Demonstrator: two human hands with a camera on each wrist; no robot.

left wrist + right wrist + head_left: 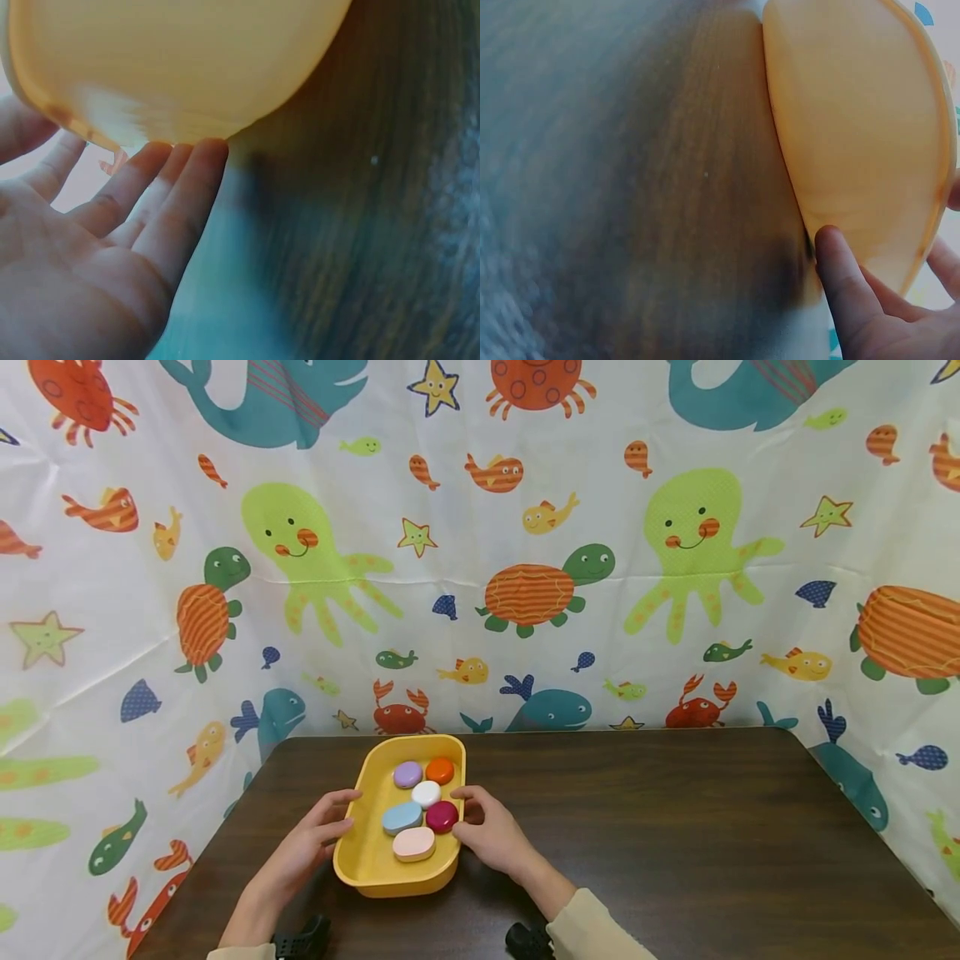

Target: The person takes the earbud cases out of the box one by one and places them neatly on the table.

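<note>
A yellow rounded plastic tray (367,860) stands at the front left of the dark table. Several smooth, rounded pieces lie in it: a lavender one (408,774), an orange one (440,770), a white one (426,794), a light blue one (402,817), a crimson one (442,817) and a pale pink one (414,844). My left hand (300,843) holds the tray's left side, its fingertips against the outer wall (172,67) in the left wrist view. Opposite, my right hand (495,835) grips the right side, one finger (840,270) low on the outer wall.
The dark wooden table (637,827) stretches to the right of the tray. A white cloth (450,552) printed with sea animals hangs behind it and along both sides. Black wrist devices (303,937) sit near both cuffs.
</note>
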